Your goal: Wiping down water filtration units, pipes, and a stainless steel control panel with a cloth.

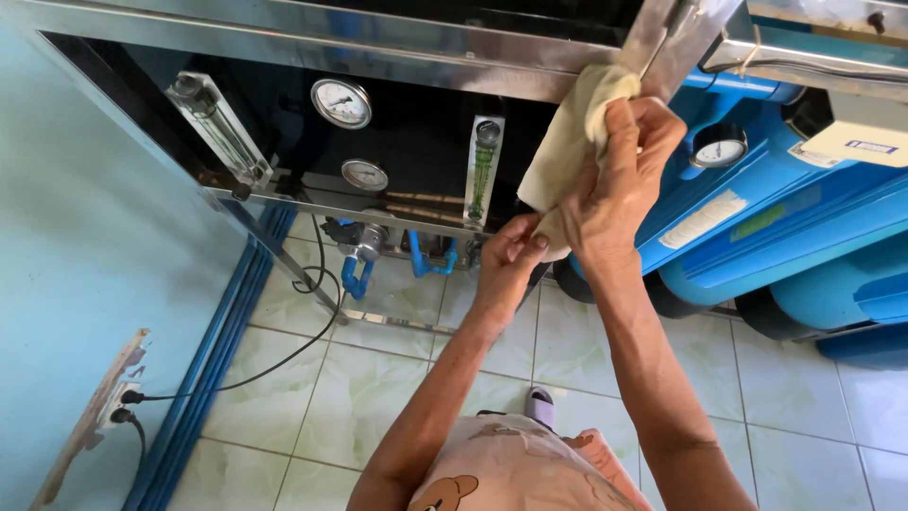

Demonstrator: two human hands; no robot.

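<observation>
My right hand [619, 180] is closed around a cream cloth [567, 142] and presses its upper end against the steel frame [397, 47] of the machine, at the top corner. My left hand [506, 260] pinches the lower end of the same cloth between thumb and fingers, just below the right hand. Behind the cloth is a black panel [416, 132] with two round gauges [341, 102] and a clear flow meter [484, 170]. Blue tanks [757, 237] lie to the right, above the tiled floor [378, 378].
</observation>
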